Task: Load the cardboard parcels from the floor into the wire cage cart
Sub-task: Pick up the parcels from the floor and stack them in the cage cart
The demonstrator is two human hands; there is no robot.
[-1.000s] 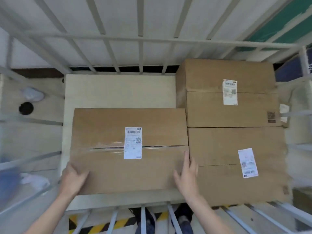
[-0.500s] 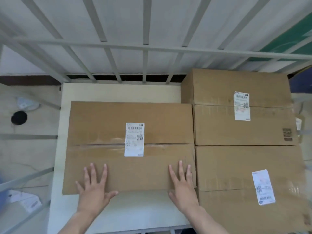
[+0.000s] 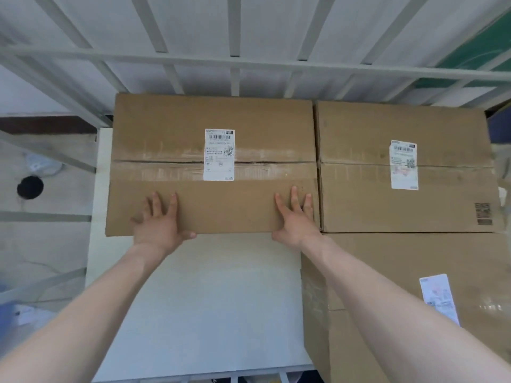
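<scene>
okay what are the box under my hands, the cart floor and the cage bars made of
Box: brown corrugated cardboard, matte and scuffed, with a clear tape strip along the centre seam and a white paper label.
Cart floor: a smooth, pale, matte panel; painted board or plastic, I cannot tell which.
Cage bars: probably metal with light grey paint; straight flat rails joined crosswise.

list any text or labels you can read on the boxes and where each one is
No text reads clearly enough to quote.
Shipping label on the box under both hands: barcode, QR code, print too small.
Label on the right rear box: barcode, blurred.
Label on the near right box: blurred.
Dark printed mark on the right rear box: unreadable.
</scene>
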